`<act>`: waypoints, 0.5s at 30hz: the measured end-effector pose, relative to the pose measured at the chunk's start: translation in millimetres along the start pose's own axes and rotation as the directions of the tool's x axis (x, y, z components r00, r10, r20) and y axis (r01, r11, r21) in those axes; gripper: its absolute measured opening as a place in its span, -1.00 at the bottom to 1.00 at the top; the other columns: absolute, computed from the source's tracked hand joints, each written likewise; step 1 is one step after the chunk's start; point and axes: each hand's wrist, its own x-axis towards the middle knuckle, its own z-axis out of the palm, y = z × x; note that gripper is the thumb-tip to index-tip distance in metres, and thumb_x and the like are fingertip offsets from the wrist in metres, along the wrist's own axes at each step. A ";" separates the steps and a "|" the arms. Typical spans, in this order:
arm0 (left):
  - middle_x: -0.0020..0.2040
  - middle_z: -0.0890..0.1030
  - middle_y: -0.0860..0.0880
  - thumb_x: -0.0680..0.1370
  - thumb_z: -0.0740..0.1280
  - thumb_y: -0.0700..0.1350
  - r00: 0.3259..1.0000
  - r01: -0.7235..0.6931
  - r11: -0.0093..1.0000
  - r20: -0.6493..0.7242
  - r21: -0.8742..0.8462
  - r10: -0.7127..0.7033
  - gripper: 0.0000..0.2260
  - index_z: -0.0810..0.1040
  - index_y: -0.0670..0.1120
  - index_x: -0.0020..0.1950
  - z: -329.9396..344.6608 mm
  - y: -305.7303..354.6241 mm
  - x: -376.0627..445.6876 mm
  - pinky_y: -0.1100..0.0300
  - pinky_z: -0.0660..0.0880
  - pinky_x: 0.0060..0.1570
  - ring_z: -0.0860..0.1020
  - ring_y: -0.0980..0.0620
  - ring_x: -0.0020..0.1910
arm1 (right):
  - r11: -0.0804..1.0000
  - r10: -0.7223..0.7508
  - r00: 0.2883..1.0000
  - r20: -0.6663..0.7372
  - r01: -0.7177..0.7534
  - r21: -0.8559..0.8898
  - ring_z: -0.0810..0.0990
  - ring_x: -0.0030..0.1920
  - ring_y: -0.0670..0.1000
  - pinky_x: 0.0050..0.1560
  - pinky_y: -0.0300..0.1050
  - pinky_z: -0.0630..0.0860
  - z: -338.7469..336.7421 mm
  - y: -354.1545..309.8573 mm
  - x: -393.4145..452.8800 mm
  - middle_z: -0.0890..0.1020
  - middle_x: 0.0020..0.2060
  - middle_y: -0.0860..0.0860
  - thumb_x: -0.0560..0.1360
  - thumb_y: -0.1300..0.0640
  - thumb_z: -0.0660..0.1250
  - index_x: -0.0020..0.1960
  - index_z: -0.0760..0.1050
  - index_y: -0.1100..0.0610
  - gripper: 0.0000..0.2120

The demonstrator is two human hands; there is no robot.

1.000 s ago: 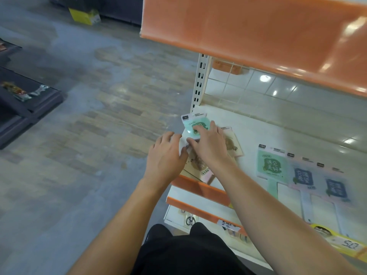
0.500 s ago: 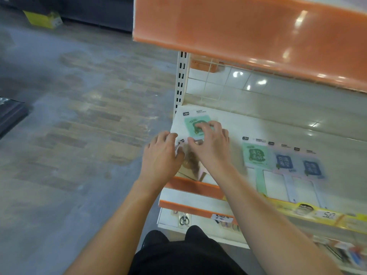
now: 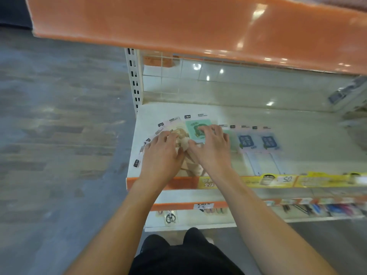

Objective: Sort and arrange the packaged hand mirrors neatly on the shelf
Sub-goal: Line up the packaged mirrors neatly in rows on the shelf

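Note:
Several packaged hand mirrors lie fanned at the left end of the white shelf [image 3: 288, 124]. My left hand [image 3: 160, 155] lies on the beige packaged mirrors [image 3: 178, 132], fingers curled over them and thumb against their handles. My right hand [image 3: 211, 148] presses its spread fingertips on a green packaged mirror [image 3: 193, 126] at the top of the fan. Another green mirror [image 3: 233, 140] is half hidden by my right hand. To its right, two blue packaged mirrors [image 3: 246, 140] [image 3: 269, 141] lie side by side, handles toward me.
An orange shelf [image 3: 198, 26] overhangs from above. A yellow price strip [image 3: 278, 180] runs along the shelf's front edge. The lower shelf holds scissors [image 3: 170, 217] and pens [image 3: 317, 208]. A slotted upright [image 3: 134, 80] marks the left end, with grey floor [image 3: 59, 135] beyond it.
The view has swung right and closer to the shelf. The pile under my hands has spread into a fan, and the green mirror has moved right, toward the row of laid-out mirrors.

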 end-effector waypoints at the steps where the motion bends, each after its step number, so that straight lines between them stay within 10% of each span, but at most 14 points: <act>1: 0.28 0.48 -0.09 0.53 0.26 -0.01 1.000 -0.008 1.000 0.008 0.008 0.008 -0.65 0.44 -0.09 0.29 2.7 5.0 2.3 -0.05 0.41 0.12 0.48 -0.16 0.20 | 1.000 0.007 1.000 -0.010 -0.007 0.001 0.36 0.24 0.15 0.27 0.03 0.34 -2.9 5.4 -0.4 0.39 0.28 0.00 0.46 -0.15 0.35 0.30 0.44 -0.01 -0.54; 15: 0.33 0.42 -0.07 0.57 0.22 0.03 0.993 -0.083 0.996 0.086 0.018 0.081 -0.62 0.40 -0.08 0.34 57.2 109.4 22.3 -0.05 0.37 0.18 0.44 -0.13 0.26 | 0.992 0.118 0.990 -0.075 -0.114 0.055 0.38 0.18 0.20 0.21 -0.01 0.29 -55.0 112.7 9.5 0.45 0.25 0.03 0.44 -0.07 0.40 0.27 0.49 0.03 -0.56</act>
